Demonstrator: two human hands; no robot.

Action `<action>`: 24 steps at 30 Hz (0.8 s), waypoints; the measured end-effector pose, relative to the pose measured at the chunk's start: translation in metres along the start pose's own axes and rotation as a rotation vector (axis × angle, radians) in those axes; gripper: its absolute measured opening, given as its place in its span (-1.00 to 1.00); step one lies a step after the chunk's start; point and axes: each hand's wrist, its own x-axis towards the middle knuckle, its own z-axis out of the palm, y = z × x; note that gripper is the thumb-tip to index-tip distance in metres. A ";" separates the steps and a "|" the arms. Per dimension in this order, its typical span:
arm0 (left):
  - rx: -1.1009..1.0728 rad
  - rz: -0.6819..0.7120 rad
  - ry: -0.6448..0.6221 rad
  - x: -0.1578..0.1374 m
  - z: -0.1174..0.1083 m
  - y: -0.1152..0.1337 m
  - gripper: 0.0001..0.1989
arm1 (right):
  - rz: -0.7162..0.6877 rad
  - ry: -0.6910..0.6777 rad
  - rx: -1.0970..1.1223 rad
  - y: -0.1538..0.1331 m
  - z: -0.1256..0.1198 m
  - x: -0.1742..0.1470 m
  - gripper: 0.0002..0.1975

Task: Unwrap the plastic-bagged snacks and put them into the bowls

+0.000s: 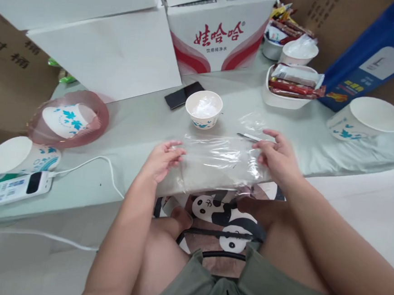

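Note:
A sheet of clear plastic film (212,164) is stretched between my hands at the table's front edge. My left hand (163,159) pinches its left side between thumb and fingers. On the opposite side my right hand (280,156) is closed on the film's right edge, with some fingers raised. A thin white, dark-tipped tool (250,137), perhaps a pen or a knife, lies by my right fingertips; I cannot tell whether they touch it. Just beyond the film stands a paper bowl (203,114) with crumpled clear plastic inside. Another piece of clear plastic (252,121) lies to its right.
Behind the bowl lies a black phone (184,95), before white cartons (219,40). To the left are a pink glass bowl (100,117), a paper cup (12,155) and a power bank (19,189) with a cable. Packed snacks (295,85) and a paper tub (364,120) stand right.

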 end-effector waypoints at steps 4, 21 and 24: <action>0.191 0.210 0.163 0.009 -0.005 -0.002 -0.45 | -0.226 0.035 -0.410 0.005 -0.010 -0.001 -0.41; 1.476 0.709 -0.432 -0.049 0.037 -0.043 -0.31 | -0.573 -0.439 -0.983 0.006 0.008 -0.005 -0.75; 1.500 0.686 -0.447 -0.045 0.031 -0.042 -0.46 | -0.480 -0.394 -0.960 0.001 0.007 -0.005 -0.70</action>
